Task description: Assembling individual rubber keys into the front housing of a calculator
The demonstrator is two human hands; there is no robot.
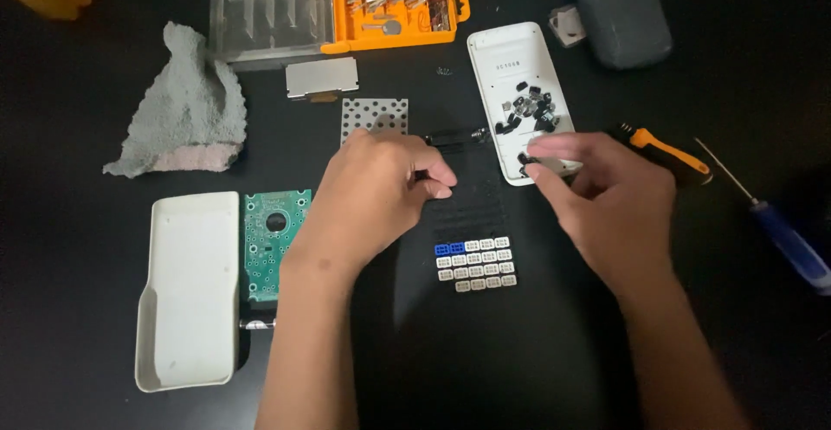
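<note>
**Tech A:** Keypad panel (pixel 472 222), head view: black, flat on the dark table (pixel 78 170), lying between both hands. Its upper rows are hard to make out against the table; only the lower rows carry white keys, plus two blue ones.

**Tech B:** Left hand (pixel 381 192)?

**Tech A:** Fingers curled nearly closed, thumb and forefinger pinching a small dark piece at the panel's upper left edge. The piece is too small to identify.

**Tech B:** Right hand (pixel 606 192)?

**Tech A:** Fingers (pixel 554 147) bent and close together, tips over the lower end of the white rear shell (pixel 511 66), which holds loose black keys (pixel 530 109). Whether they grip a key cannot be told: motion blur.

**Tech B:** Surroundings?

**Tech A:** Orange-handled screwdriver (pixel 671 155), partly hidden behind the right hand. Blue-handled screwdriver (pixel 783 239), cut off at the right edge. Green circuit board (pixel 273 244) beside the white front shell (pixel 186 291), partly covered by the left forearm. Orange bit case (pixel 394 1), lid open, and grey cloth (pixel 186 101) lie beyond.
</note>
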